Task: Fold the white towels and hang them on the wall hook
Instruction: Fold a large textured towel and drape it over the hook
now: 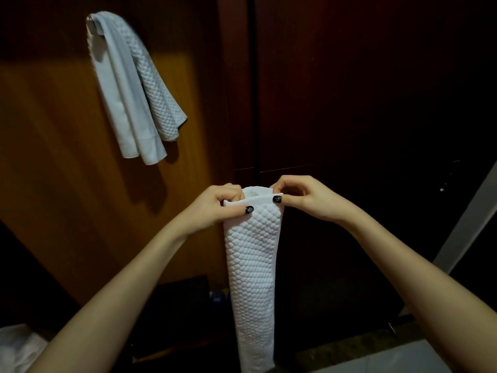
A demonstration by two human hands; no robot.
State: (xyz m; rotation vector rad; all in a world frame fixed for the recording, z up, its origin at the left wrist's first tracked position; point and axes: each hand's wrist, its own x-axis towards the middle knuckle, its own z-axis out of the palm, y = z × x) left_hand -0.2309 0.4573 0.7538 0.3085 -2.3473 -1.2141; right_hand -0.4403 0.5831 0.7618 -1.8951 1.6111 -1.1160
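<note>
My left hand (215, 205) and right hand (301, 196) pinch the folded towel's (251, 259) top corners so it hangs straight below my grip, ready for the hook (94, 20).

A white quilted held towel (251, 265), folded into a long narrow strip, hangs straight down from the fingers. The left hand (215, 208) pinches its top left corner and the right hand (304, 197) its top right. Well above and left of the fingers, a smooth towel (118, 84) and a hung quilted towel (153, 84) drape over the hook (92, 21), which is mostly hidden.
</note>
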